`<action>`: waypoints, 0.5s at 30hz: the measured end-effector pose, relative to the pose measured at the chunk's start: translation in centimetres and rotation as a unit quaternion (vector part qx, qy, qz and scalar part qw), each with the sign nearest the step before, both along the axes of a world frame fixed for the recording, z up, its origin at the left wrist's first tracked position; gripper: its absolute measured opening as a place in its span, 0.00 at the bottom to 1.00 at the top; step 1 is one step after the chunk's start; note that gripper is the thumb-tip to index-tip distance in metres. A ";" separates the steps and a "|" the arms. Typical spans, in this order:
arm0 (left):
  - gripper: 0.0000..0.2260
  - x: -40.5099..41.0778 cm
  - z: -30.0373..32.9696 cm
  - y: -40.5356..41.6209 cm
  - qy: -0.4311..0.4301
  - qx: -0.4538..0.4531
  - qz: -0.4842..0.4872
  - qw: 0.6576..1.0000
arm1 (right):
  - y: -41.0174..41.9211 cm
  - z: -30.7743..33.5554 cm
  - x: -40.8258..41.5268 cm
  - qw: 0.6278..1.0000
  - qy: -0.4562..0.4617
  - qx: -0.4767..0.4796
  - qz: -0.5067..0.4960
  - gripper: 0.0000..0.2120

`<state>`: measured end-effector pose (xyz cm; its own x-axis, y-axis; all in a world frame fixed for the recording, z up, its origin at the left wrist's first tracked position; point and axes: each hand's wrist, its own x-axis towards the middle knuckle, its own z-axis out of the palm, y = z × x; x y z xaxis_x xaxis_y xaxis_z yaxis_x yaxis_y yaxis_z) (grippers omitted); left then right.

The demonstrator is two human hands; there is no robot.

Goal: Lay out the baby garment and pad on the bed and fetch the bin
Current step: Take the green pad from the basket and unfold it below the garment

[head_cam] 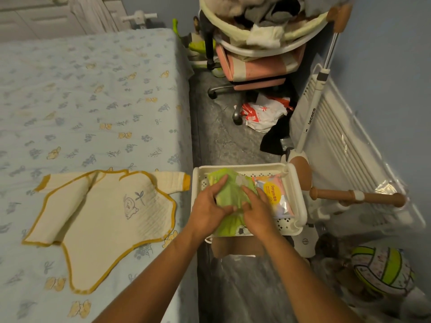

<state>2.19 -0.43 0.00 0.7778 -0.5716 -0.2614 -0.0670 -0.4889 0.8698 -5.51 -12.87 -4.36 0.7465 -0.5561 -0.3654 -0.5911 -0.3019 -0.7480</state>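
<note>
- Left hand (208, 212) and right hand (257, 209) grip the green pad (229, 194), fingers curled over it, inside the white bin (294, 183).
- Cream garment (105, 217) lies flat on the bed (81, 89).

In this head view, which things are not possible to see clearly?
- Green pad: middle covered by left hand and right hand.
- White basket: its floor hidden by pad and wipes pack.
- Ball: blurred near the frame corner.
- Garment: lower hem folded under.
</note>
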 end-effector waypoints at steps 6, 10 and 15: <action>0.36 1.3 7.0 4.7 0.039 -0.088 -0.011 0.995 | 2.8 3.9 1.9 0.991 -0.080 0.110 -0.001 0.20; 0.35 2.9 10.0 10.7 0.066 -0.134 0.025 0.988 | 7.0 6.9 3.6 0.949 -0.179 0.261 0.002 0.18; 0.34 4.5 10.9 19.8 0.075 -0.167 0.072 0.981 | 15.1 7.9 6.2 0.939 -0.172 0.297 0.036 0.17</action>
<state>6.70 19.36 10.87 0.8239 -0.5317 -0.1962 0.1225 -0.1708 0.9777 0.66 2.19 3.54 0.9053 -0.2741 -0.3245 -0.2772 0.1978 -0.9403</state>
